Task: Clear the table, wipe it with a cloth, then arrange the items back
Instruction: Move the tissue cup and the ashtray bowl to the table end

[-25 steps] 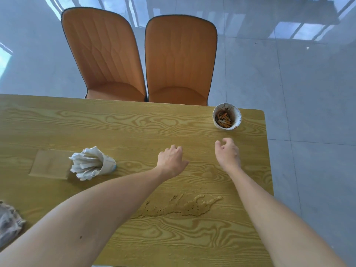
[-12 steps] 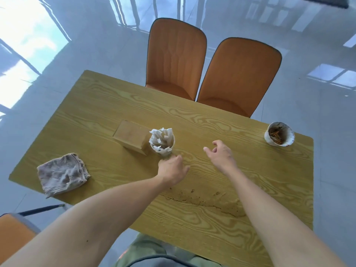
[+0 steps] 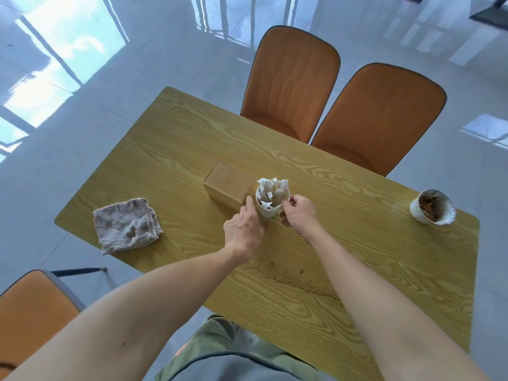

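A white cup stuffed with white paper packets point(image 3: 270, 199) stands mid-table beside a wooden box point(image 3: 229, 185). My left hand point(image 3: 243, 228) touches the cup's left side and my right hand point(image 3: 298, 211) curls around its right side; the cup rests on the wooden table point(image 3: 357, 243). A crumpled grey cloth point(image 3: 126, 225) lies near the table's left corner. A white bowl of orange-brown sticks point(image 3: 432, 207) sits at the right edge. A brown spill with crumbs point(image 3: 297, 279) streaks the table between my forearms.
Two orange chairs point(image 3: 291, 81) point(image 3: 382, 114) stand at the far side of the table. Another orange chair point(image 3: 30, 306) is at the lower left, on a glossy tiled floor.
Both hands have moved forward from the bare tabletop to either side of the packet cup. The view has swung left and pulled back, showing the cloth and the left chair.
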